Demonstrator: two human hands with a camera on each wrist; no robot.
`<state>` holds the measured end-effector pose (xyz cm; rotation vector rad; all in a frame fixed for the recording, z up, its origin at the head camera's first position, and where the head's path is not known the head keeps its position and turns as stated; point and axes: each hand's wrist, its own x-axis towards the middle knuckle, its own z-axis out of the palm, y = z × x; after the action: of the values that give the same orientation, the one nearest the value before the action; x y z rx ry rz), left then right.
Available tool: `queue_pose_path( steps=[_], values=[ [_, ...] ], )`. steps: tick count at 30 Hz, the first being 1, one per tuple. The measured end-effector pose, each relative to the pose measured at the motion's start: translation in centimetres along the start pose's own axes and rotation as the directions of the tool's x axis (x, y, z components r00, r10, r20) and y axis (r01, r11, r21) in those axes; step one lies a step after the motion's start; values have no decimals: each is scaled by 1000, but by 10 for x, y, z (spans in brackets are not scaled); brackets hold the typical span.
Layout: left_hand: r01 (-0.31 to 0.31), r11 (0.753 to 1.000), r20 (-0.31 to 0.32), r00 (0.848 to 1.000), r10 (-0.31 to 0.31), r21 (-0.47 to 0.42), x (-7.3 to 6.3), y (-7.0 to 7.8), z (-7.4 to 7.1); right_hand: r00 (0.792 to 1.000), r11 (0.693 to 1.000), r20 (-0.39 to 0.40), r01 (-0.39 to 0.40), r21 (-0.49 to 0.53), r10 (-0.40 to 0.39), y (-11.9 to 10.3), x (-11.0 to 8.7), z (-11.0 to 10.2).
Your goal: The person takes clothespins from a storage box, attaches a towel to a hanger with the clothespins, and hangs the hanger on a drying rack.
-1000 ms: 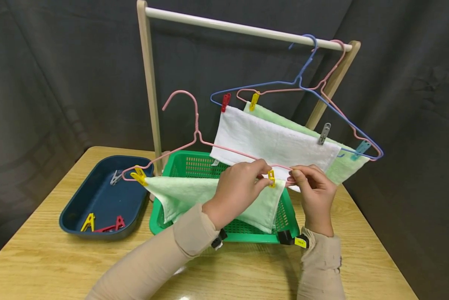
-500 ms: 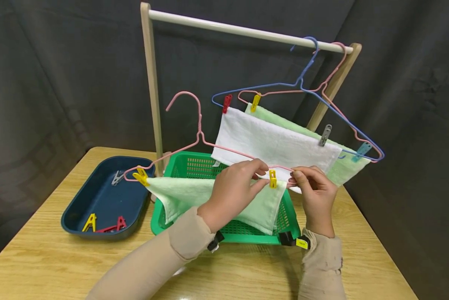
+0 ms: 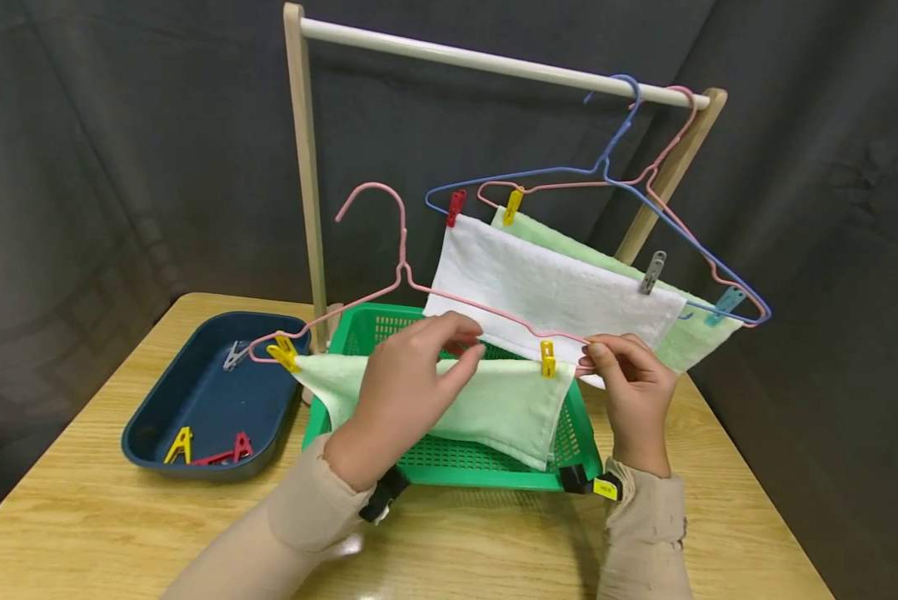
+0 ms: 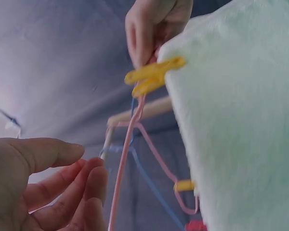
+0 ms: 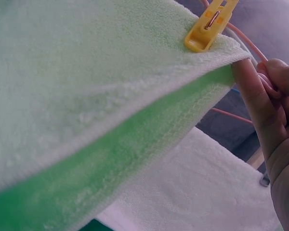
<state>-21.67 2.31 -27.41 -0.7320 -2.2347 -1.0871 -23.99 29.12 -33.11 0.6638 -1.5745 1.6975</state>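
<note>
My right hand pinches the right end of a pink wire hanger. Over the hanger's lower bar hangs a light green towel, folded over it. One yellow clothespin clips the towel near its right corner, and a second yellow clothespin clips the left corner. My left hand is in front of the towel, thumb and fingers apart and holding nothing. In the left wrist view, the left hand is beside the pink hanger, away from the clothespin.
Behind, a rack carries a blue hanger with a white towel and another pink hanger with a green towel. Below the held towel is a green basket. At left, a dark blue tub contains several clothespins.
My left hand has let go of the right yellow clothespin and moved left, away from it. The clothespin stays on the towel and hanger. My right hand keeps its grip at the hanger's end.
</note>
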Motion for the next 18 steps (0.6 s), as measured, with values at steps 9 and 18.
queue_pose_path(
  steps=[9,18],
  values=[
    [97,995,-89,992,-94,37,-12,-23,-35,1000,1000,-1,4,21,-4,2,1,-1],
    [179,981,-244,957,-154,80,-24,-53,-60,1000,1000,-8,2,5,-2,2,0,0]
  ],
)
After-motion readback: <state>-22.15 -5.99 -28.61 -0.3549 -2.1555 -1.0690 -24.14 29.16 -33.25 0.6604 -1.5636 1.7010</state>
